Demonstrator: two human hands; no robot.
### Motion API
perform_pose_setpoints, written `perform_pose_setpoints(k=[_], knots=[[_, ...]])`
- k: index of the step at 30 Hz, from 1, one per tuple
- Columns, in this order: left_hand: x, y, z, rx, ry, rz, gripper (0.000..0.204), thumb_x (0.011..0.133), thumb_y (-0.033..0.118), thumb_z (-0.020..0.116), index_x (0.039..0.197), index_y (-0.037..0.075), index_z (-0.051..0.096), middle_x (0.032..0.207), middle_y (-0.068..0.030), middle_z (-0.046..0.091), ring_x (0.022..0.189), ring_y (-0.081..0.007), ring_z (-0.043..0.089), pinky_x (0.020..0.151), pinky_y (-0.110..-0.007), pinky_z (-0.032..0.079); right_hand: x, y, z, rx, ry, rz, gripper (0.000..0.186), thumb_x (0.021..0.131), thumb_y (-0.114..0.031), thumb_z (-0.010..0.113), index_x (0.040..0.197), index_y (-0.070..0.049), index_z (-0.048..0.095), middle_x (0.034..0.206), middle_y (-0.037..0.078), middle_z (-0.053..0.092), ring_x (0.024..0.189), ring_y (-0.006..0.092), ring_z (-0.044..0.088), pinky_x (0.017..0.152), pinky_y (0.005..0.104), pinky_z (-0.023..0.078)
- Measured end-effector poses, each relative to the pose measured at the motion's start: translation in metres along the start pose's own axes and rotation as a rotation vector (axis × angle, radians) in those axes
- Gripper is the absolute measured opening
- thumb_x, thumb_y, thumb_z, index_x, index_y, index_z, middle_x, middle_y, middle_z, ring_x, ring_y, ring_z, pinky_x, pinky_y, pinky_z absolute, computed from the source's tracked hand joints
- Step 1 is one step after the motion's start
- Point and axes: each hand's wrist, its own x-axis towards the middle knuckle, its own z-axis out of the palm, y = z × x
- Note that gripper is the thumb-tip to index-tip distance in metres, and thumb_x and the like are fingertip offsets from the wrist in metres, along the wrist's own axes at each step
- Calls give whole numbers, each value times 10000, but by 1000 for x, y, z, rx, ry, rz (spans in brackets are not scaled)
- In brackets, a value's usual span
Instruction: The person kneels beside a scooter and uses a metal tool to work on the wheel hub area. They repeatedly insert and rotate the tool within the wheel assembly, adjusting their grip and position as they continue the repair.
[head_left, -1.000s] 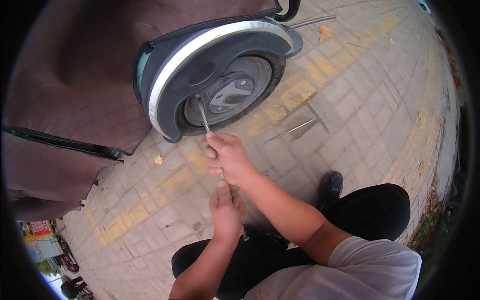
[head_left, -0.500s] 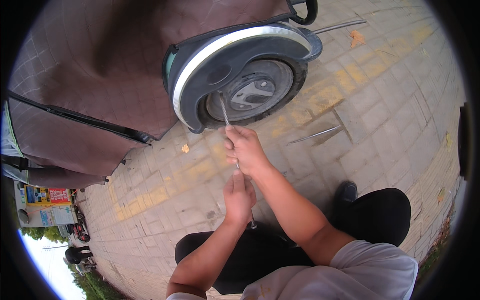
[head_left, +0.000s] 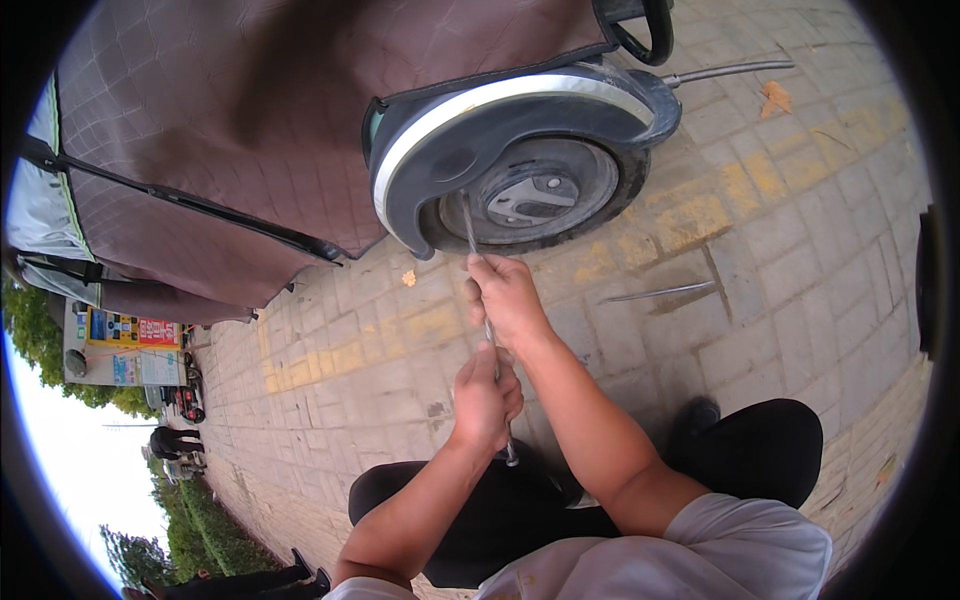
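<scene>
A: Where's the tyre lever?

B: Centre of frame; a long thin metal bar, running from lower centre up to the wheel; its top end sits between the tyre and the rim, at the wheel's left side.

A: Hands?

B: Both clenched round it; right hand higher up, just below the wheel; left hand lower, w/ the bar's butt end poking out under the fist.

A: And the wheel itself?

B: Small scooter wheel, upper centre; dark hub in the middle; a black mudguard w/ a silver stripe arches over it; a thin metal rod sticks out to the upper right.

A: Around that?

B: Brown quilted cover fills the upper left, draped over the vehicle; a 2nd metal bar lies on the brick paving right of centre, well apart from the hands; person's dark trousers at lower centre & right; a dry leaf at upper right.
</scene>
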Motion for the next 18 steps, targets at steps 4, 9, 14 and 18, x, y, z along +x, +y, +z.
perform_pose_setpoints(k=[4, 9, 14, 18], knots=[[-2, 0, 5, 1, 26, 7, 336, 1024, 358, 366, 866, 78, 465, 531, 35, 282, 399, -88, 203, 383, -252, 182, -4, -6, -7, -146, -85, -39, 317, 990, -245, 470, 767, -23, 508, 612, 47, 537, 441, 117, 473, 406, 273, 376], [-3, -2, 9, -19, 34, 23, 336, 1025, 351, 367, 846, 80, 453, 530, 31, 291, 391, -90, 218, 371, -254, 193, -20, -15, -14, -67, -147, 89, 282, 1004, -266, 421, 869, -25, 479, 697, 72, 571, 462, 141, 519, 425, 286, 408], [-2, -6, 16, -35, 61, 33, 331, 1024, 351, 371, 804, 107, 411, 534, 28, 292, 398, -94, 216, 375, -256, 197, -24, -20, -19, -46, -171, 171, 274, 1005, -271, 412, 983, -4, 470, 773, 98, 596, 505, 162, 567, 458, 295, 445], [-1, -8, 18, -64, 62, 46, 337, 1028, 335, 359, 823, 84, 453, 531, 26, 311, 384, -95, 238, 365, -262, 211, -29, -17, -21, -423, -209, 59, 298, 997, -260, 420, 1097, 15, 472, 784, 108, 614, 552, 169, 590, 503, 302, 471]])
